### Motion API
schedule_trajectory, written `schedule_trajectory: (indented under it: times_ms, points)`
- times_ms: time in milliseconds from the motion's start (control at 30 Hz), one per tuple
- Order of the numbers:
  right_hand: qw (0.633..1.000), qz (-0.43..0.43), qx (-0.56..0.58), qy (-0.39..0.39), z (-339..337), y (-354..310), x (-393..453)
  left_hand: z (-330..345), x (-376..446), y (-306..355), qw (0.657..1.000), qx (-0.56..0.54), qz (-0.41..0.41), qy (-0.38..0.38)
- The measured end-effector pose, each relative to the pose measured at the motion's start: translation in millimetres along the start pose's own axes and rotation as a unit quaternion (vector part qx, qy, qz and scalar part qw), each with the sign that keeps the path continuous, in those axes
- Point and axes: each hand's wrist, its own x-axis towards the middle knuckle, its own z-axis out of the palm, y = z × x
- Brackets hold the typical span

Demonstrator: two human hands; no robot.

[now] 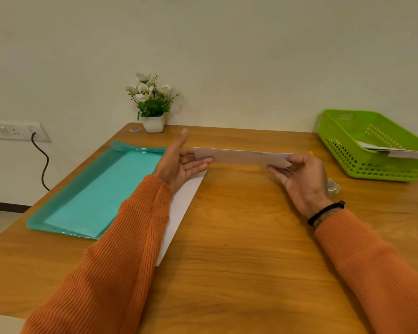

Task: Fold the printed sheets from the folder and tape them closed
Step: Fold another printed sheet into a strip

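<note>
Two hands hold one folded sheet [241, 157] mid-frame: left hand [179, 165] fingers straight, supporting its end; right hand [299, 175] pinching the other. Light, floppy, creases easily; best held by both ends.

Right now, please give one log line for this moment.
left hand: open, supports strip | right hand: pinches strip | folder: on table

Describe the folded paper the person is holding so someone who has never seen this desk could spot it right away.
Start at the wooden table, between the teal folder on the left and the green basket on the right. There, the left hand and right hand hold the folded sheet by its ends. Unlike the flat white sheet under the left arm, it is a long narrow strip.
</note>
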Motion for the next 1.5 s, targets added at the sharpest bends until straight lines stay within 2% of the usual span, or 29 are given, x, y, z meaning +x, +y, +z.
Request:
schedule_trajectory:
  times_ms: [133, 233, 333, 533, 567, 600, 733, 767, 833, 1000, 1100, 1167, 1267, 1500]
  points:
    - [1.000, -0.018, -0.015, 0.017, 0.8, -0.4, 1.3, 3.9, -2.9, -1.3, 1.000, 0.011, 0.015, -0.012]
    - [0.988, -0.022, -0.144, 0.054, -2.9, 2.0, 6.0, 3.2, -0.3, -0.9, 0.997, 0.068, 0.038, -0.028]
    - [0.940, -0.091, -0.327, 0.031, -5.2, 1.2, 1.7, 2.6, 1.2, -1.1, 0.984, 0.155, 0.088, -0.026]
    - [0.838, -0.224, -0.497, -0.018, 0.2, -6.8, -7.5, 7.7, -2.3, -5.6, 0.943, 0.255, 0.215, 0.003]
    - [0.824, -0.249, -0.509, -0.018, 0.7, -8.3, -8.4, 8.2, -0.8, -6.7, 0.921, 0.299, 0.251, 0.015]
    - [0.812, -0.275, -0.514, -0.017, 2.0, -9.6, -10.2, 8.6, 0.5, -8.1, 0.884, 0.358, 0.298, 0.034]
    - [0.759, -0.395, -0.517, -0.032, 5.8, -5.8, -14.5, 10.1, 5.6, -19.9, 0.668, 0.552, 0.494, 0.072]
    - [0.746, -0.416, -0.519, -0.036, 6.7, -3.2, -15.4, 12.7, 5.3, -22.2, 0.630, 0.574, 0.519, 0.072]
    - [0.725, -0.447, -0.523, -0.040, 8.4, 1.2, -17.5, 20.3, 1.4, -27.4, 0.596, 0.605, 0.525, 0.052]
    - [0.698, -0.459, -0.546, -0.062, 7.8, 5.0, -18.3, 33.3, -10.0, -36.3, 0.569, 0.630, 0.528, 0.010]
    - [0.623, -0.454, -0.633, -0.072, 4.5, 11.3, -15.6, 37.3, -15.6, -39.4, 0.552, 0.640, 0.534, 0.008]
    - [0.595, -0.452, -0.660, -0.076, 5.5, 15.2, -18.9, 41.6, -18.8, -43.7, 0.534, 0.652, 0.539, 0.000]
    - [0.587, -0.470, -0.655, -0.080, 10.1, 17.0, -25.7, 45.3, -20.6, -48.2, 0.522, 0.647, 0.556, -0.007]
    - [0.576, -0.486, -0.655, -0.062, 9.1, 11.8, -20.5, 39.4, -15.0, -38.5, 0.526, 0.631, 0.570, 0.026]
